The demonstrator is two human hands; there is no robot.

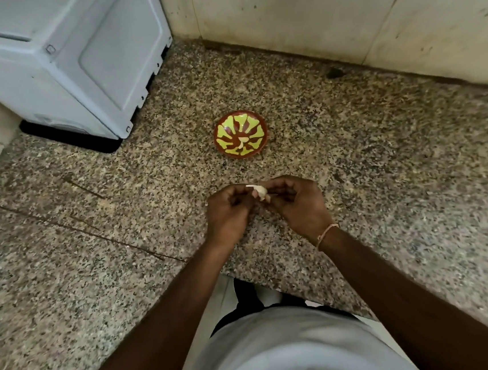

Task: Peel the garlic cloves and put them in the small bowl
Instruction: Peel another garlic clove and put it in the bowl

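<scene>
Fingers first: our left hand (229, 205) and right hand (293, 201) are both curled in, fingertips pinched onto one garlic clove (259, 191) held between them, above the counter. A pale flap of skin sticks out toward the left fingertips; looks like peeling is mid-way, but how much skin is left we can't tell, the fingers hide most of it.

Small bowl (241, 133): red-brown with yellow-green pattern, on the granite counter (384, 171), straight ahead of the hands, near but apart. One or two pale pieces at its centre, probably peeled cloves, too small to confirm.

A white appliance (70, 61) sits back-left, well clear. A thread band (326, 233) is on the right wrist.

Risks from here:
- Clove is small and likely slick once bare; a hard pull on the skin could pop it out of the pinch onto the counter or off the near edge.
- Skin scraps may cling to fingers and drop into the bowl with the clove.
- The bowl is shallow; a tossed clove may bounce out. Better to place it.
</scene>
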